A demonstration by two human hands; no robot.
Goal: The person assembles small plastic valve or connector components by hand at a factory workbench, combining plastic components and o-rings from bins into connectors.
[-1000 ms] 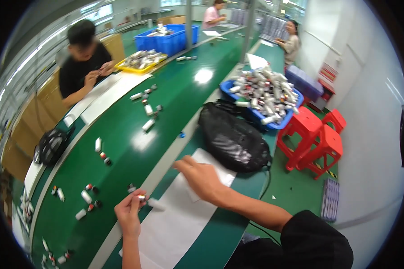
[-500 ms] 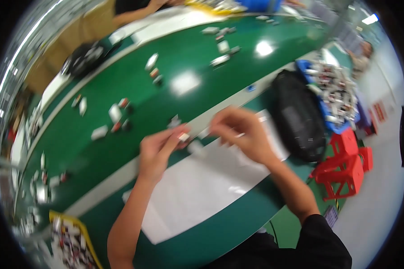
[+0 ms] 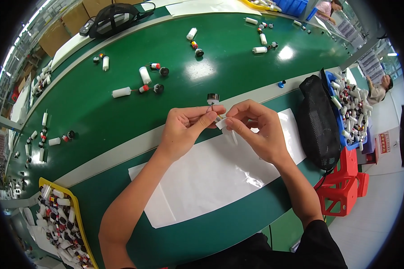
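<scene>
My left hand (image 3: 186,127) and my right hand (image 3: 255,127) meet over the white sheet (image 3: 220,172) on the green table. Between their fingertips sits a small white cylinder part (image 3: 226,129), pinched by my right thumb and forefinger. My left fingers pinch a thin wire that leads up to a small dark round cap (image 3: 213,98) hanging just above the hands.
On the green conveyor belt (image 3: 121,67) lie several white cylinders with red and black caps. A yellow tray (image 3: 76,210) of parts sits at lower left, a black bag (image 3: 319,121) and a blue bin (image 3: 351,112) at right, red stools (image 3: 343,188) below. Another person sits far right.
The view has swung from the far end of the line down onto my hands. Both hands have come together over the white sheet with the small part between them.
</scene>
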